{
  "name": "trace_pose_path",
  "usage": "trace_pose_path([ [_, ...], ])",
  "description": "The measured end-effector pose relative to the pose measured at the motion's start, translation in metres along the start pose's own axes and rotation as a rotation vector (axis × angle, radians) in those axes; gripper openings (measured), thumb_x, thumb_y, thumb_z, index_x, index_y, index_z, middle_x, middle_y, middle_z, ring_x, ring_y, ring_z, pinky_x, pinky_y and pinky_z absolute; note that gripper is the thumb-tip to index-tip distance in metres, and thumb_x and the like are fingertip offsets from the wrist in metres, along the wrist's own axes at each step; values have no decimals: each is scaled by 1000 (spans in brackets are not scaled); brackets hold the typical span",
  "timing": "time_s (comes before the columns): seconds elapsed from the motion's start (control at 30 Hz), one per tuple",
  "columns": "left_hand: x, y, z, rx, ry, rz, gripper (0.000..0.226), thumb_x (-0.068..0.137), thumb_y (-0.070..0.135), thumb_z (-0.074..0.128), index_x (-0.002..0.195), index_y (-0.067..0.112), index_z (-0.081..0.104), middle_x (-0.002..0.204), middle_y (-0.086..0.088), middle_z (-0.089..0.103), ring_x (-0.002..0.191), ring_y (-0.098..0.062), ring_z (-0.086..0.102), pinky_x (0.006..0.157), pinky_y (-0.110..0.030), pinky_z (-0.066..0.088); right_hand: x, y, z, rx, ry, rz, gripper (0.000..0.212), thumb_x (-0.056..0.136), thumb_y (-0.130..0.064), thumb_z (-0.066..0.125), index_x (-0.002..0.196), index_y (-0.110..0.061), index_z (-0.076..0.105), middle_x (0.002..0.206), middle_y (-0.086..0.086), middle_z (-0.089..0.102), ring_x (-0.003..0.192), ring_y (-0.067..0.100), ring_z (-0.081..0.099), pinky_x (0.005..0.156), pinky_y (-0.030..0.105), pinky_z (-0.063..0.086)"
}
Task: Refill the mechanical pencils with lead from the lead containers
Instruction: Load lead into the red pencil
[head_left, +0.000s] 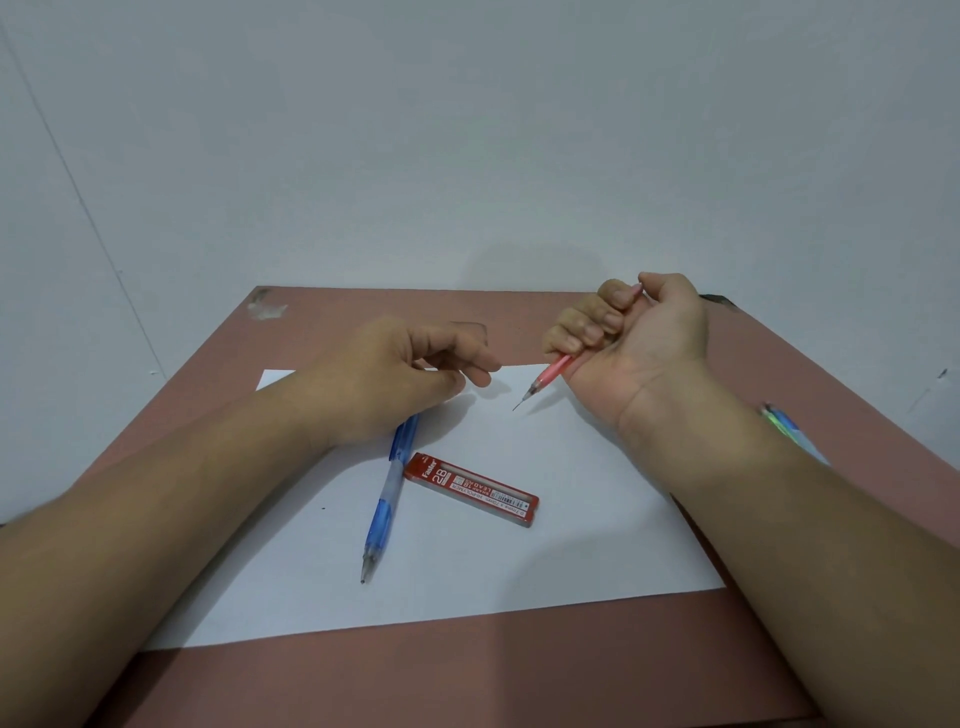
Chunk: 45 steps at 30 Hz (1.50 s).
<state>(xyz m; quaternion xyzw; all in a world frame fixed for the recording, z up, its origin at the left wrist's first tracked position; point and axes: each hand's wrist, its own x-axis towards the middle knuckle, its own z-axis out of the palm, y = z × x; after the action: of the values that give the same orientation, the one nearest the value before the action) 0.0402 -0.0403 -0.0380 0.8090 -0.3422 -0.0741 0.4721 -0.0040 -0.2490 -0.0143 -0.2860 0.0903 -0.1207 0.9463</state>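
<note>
Fingers (582, 332) of right hand (634, 338) curled around pink mechanical pencil (550, 371), tip pointing down-left above white paper (519, 571). Left hand (400, 374) loosely curled, holding nothing. Blue mechanical pencil (384, 504) and red lead container (470, 488) lying on paper, on reddish surface (467, 686).

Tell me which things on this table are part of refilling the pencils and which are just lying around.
Part of the job:
red pencil, gripped in the right hand
blue pencil
red lead case
pencil by the right forearm

Just there:
white paper
tape scrap
</note>
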Motion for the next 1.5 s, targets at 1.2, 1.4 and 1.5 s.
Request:
trace_pose_path([
  [1.2, -3, 13, 6, 260, 23, 245, 48, 66, 65, 70, 111, 53, 60, 98, 26, 67, 93, -7, 63, 81, -34, 57, -7, 7, 7, 16, -65, 46, 34, 91, -32, 34, 60, -20, 30, 55, -2, 22, 46, 17, 20, 49, 25, 23],
  [1.4, -1, 10, 5, 265, 53, 288, 50, 63, 70, 67, 110, 55, 59, 97, 25, 66, 92, -8, 63, 78, -31, 57, -8, 7, 8, 20, -76, 47, 33, 91, -31, 34, 60, -20, 31, 54, -3, 23, 45, 17, 20, 49, 24, 23],
  [1.5, -1, 10, 4, 271, 67, 305, 49, 64, 69, 67, 110, 55, 58, 100, 26, 65, 92, -7, 62, 76, -26, 54, -9, 7, 8, 28, -77, 49, 33, 91, -32, 34, 60, -20, 31, 54, -3, 23, 44, 17, 21, 48, 24, 24],
])
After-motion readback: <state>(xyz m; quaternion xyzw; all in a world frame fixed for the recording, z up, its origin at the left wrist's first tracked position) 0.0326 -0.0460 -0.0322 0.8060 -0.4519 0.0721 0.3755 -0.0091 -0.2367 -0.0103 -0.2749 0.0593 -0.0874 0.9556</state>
